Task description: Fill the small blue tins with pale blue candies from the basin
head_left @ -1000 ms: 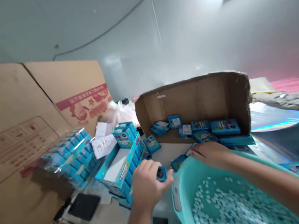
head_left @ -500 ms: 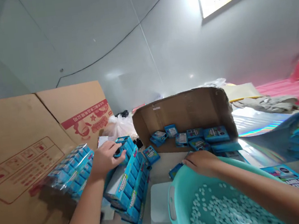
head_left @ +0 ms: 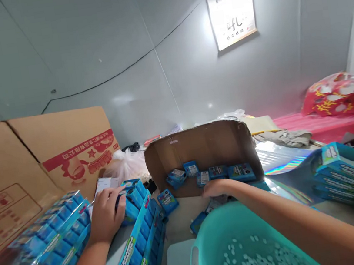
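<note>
My left hand (head_left: 107,213) is closed round a small blue candy box (head_left: 129,213) at the top of a blue display tray (head_left: 128,252). More small boxes stand in rows there, and another display tray is stacked below. My right hand (head_left: 216,188) reaches down past the far rim of a turquoise tub (head_left: 208,237), over loose blue boxes. Its fingertips are hidden, so I cannot tell whether it grips one. Small pale candies (head_left: 257,261) lie in the tub. An open cardboard carton (head_left: 198,145) on its side holds several blue boxes (head_left: 240,172).
Plastic-wrapped display packs (head_left: 58,239) stand on the left, before a large cardboard box (head_left: 62,139). A white scale (head_left: 179,264) sits left of the tub. Flat blue display cartons (head_left: 350,174) are stacked on the right. A red bag (head_left: 339,94) lies on pink sheeting behind.
The view has turned right. My right hand has moved forward from the tub's rim towards the loose boxes. My left hand stays at the display tray, its box now lower among the others.
</note>
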